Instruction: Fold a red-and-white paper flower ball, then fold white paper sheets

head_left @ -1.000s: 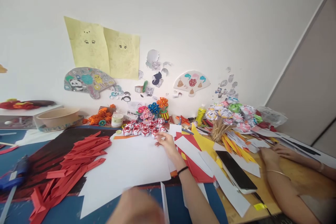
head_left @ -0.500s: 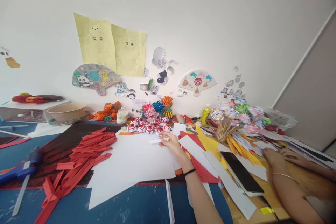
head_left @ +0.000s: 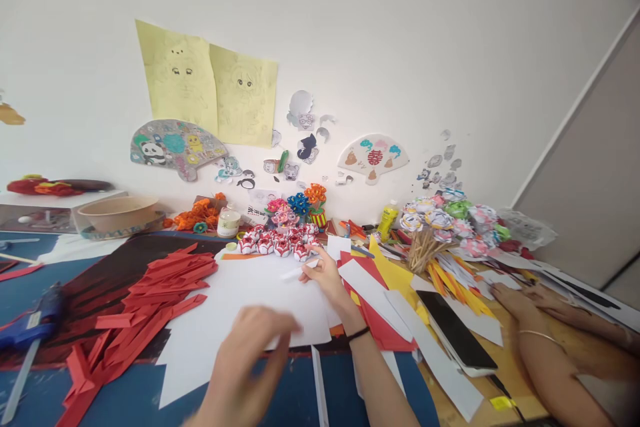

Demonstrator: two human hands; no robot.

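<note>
My right hand (head_left: pixel 324 275), with a black band at the wrist, pinches a small folded white paper strip (head_left: pixel 296 273) over white sheets (head_left: pixel 240 293). Nearer the camera, my left hand (head_left: pixel 250 353) is raised above the front of the sheets, blurred, its fingers curved and apart with nothing seen between them. Folded red paper strips (head_left: pixel 155 293) lie in a pile to the left. Behind the sheets stand red and white paper flowers (head_left: pixel 280 245). A long white strip (head_left: pixel 319 383) lies between the two forearms.
A blue glue gun (head_left: pixel 43 320) lies at far left, near a beige bowl (head_left: pixel 119 212). To the right are a black phone (head_left: pixel 456 330), coloured paper (head_left: pixel 390 267) and paper flowers on sticks (head_left: pixel 423 250). Another person's hands (head_left: pixel 520 300) rest at the right.
My left hand has come into view from below, over the front of the white sheets. My right hand still holds the small strip. The view has shifted slightly.
</note>
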